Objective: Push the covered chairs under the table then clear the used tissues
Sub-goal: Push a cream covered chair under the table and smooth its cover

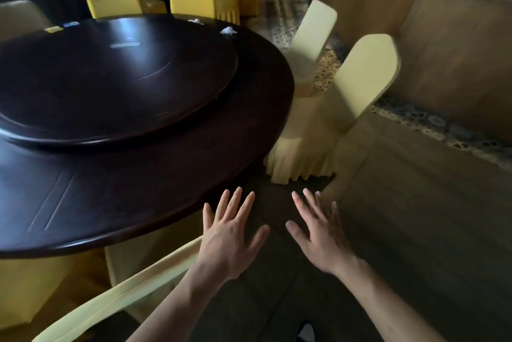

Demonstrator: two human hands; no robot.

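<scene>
A big round dark wooden table (155,192) with a raised turntable (110,73) fills the left of the view. Two crumpled white tissues (228,30) (196,21) lie near its far edge. A pale yellow covered chair (357,81) stands to the right of the table, and another (314,28) stands beyond it. A third covered chair's back (130,283) sits at the table's near edge, just below my left arm. My left hand (230,236) and my right hand (318,236) are held out in the air with fingers spread, holding nothing.
Brighter yellow covered chairs (113,3) (192,2) stand at the far side of the table, with more behind them. A wooden wall panel (457,50) runs along the right. Dark wood floor (415,217) lies ahead, edged by patterned carpet (443,128).
</scene>
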